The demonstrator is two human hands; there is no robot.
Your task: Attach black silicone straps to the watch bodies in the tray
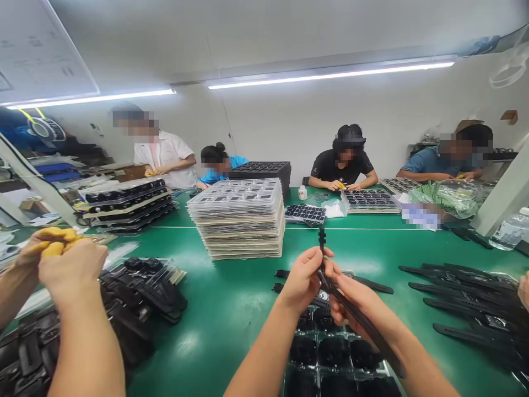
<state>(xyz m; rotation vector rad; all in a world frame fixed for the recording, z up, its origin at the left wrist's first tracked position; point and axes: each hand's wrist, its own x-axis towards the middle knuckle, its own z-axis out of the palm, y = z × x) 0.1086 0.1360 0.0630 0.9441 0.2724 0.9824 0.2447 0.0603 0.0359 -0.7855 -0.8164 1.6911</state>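
Both my hands are raised above the table's front middle, holding a black watch strap (355,311) between them. My left hand (302,278) pinches its upper part, near a small notched end that points upward. My right hand (359,298) closes around it lower down; the long tail hangs over my right wrist. My fingers partly hide the middle of the strap. Beneath my hands lies a clear tray (318,358) with dark pieces in its compartments. Several loose black straps (374,285) lie just behind the tray.
A tall stack of trays (237,220) stands ahead on the green table (231,309). At left, a co-worker's yellow-covered hands (61,259) are above a heap of black watches (136,298). More straps (467,298) lie at right. Several people sit or stand across the table.
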